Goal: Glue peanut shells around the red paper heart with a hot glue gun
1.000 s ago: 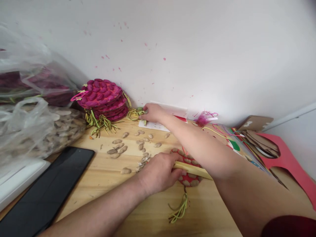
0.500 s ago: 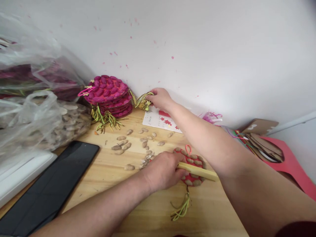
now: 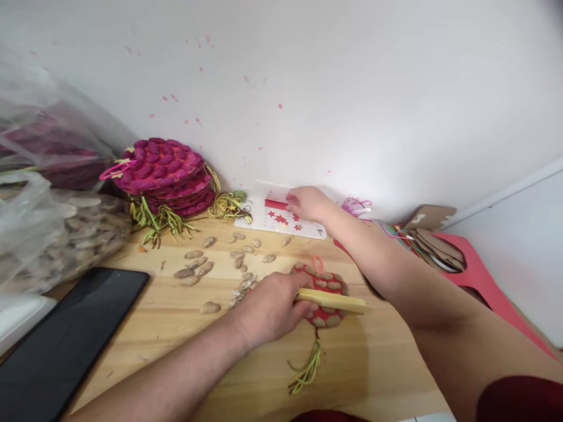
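Note:
My left hand (image 3: 279, 302) is closed round one end of a long, flat yellow strip (image 3: 336, 300). The strip lies across a round red disc (image 3: 331, 316) studded with brown peanuts, with an orange loop on top and a yellow-green thread tassel (image 3: 307, 369) below. Near the wall, my right hand (image 3: 305, 202) has its fingers curled at the right end of a red strip (image 3: 276, 204). Beneath it is a white sheet (image 3: 288, 228) with red stars. A yellow and brown thread bundle (image 3: 229, 205) lies left of that sheet.
Magenta peanut discs (image 3: 165, 164) are stacked at the back left, by a bag of peanuts (image 3: 83, 234). A black tablet or phone (image 3: 79, 340) lies in front. Loose peanuts (image 3: 193, 269) dot the wooden table. A pink-red holder (image 3: 479, 264) with card pieces stands right.
My right hand has let go of the thread bundle and moved right to the red strip. My left hand keeps the yellow strip over the disc. The view has shifted slightly right.

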Tool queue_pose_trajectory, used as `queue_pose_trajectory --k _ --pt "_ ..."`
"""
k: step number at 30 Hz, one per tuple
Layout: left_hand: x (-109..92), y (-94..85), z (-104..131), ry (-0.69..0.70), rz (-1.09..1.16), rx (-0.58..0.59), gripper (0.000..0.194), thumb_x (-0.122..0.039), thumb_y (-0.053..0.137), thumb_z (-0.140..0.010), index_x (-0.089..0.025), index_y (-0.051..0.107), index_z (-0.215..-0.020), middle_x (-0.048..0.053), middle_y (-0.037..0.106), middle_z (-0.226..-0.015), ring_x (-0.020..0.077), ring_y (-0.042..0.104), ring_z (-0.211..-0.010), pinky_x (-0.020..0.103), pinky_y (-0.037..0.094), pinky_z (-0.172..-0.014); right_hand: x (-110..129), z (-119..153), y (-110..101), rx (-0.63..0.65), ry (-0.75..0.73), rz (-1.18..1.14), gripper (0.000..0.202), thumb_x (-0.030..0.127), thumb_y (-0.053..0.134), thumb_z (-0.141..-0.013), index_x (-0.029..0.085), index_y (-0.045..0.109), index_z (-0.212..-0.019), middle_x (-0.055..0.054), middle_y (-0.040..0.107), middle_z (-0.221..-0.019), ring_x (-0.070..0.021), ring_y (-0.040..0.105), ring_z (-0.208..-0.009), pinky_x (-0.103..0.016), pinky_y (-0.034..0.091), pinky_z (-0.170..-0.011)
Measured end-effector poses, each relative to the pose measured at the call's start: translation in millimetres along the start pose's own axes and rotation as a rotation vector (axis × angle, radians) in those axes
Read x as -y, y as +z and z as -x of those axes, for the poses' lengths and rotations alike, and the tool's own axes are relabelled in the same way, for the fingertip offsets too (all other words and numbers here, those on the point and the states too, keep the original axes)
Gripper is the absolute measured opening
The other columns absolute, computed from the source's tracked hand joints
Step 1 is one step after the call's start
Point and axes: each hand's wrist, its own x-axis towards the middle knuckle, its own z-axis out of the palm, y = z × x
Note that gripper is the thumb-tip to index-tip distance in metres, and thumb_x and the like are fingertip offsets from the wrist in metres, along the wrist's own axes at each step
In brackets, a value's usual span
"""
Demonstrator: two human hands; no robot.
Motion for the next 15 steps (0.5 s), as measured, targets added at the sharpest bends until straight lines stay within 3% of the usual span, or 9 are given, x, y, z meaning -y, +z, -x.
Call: queue_pose_trajectory --k 5,10,13,15 --pt "2 -0.4 -1 0.04 0.052 0.026 0.026 -0.037 0.066 -0.09 -0.028 0.078 -0.112 0.003 0.081 -0.11 0.0257 0.075 -0.1 0.036 0.055 -0.088 -26 13 18 -0.067 0.078 0.027 0.023 0.014 0.06 -0.094 0.016 0.08 -0.104 -0.017 0.079 -0.113 -0.0313 0.07 -0.109 -0.038 0.047 -0.095" --pt "2 -1.7 0 0.103 0.161 0.043 0.034 -0.037 0.066 -0.093 -0.033 0.075 -0.126 0.0 0.077 -0.13 0.0239 0.073 -0.111 0.034 0.054 -0.095 -28 20 2 -0.242 0.109 -0.11 0.024 0.023 0.057 -0.099 0.018 0.078 -0.108 -0.01 0.08 -0.111 -0.0254 0.071 -0.105 -0.034 0.048 -0.094" --pt "0 -2.6 1 0.063 0.106 0.023 0.031 -0.041 0.066 -0.093 -0.031 0.076 -0.121 0.001 0.079 -0.123 0.0245 0.074 -0.106 0.033 0.054 -0.09 -28 24 -10 -0.329 0.131 -0.236 0.023 0.027 0.058 -0.099 0.017 0.077 -0.108 -0.006 0.08 -0.102 -0.0206 0.072 -0.093 -0.03 0.05 -0.087" --pt "0 -2.7 0 0.033 0.067 -0.008 0.029 -0.044 0.066 -0.094 -0.03 0.077 -0.117 0.002 0.081 -0.107 0.0226 0.074 -0.091 0.032 0.054 -0.081 -30 26 -14 -0.369 0.148 -0.315 0.022 0.028 0.059 -0.098 0.017 0.076 -0.105 -0.004 0.08 -0.096 -0.0191 0.072 -0.088 -0.029 0.052 -0.083"
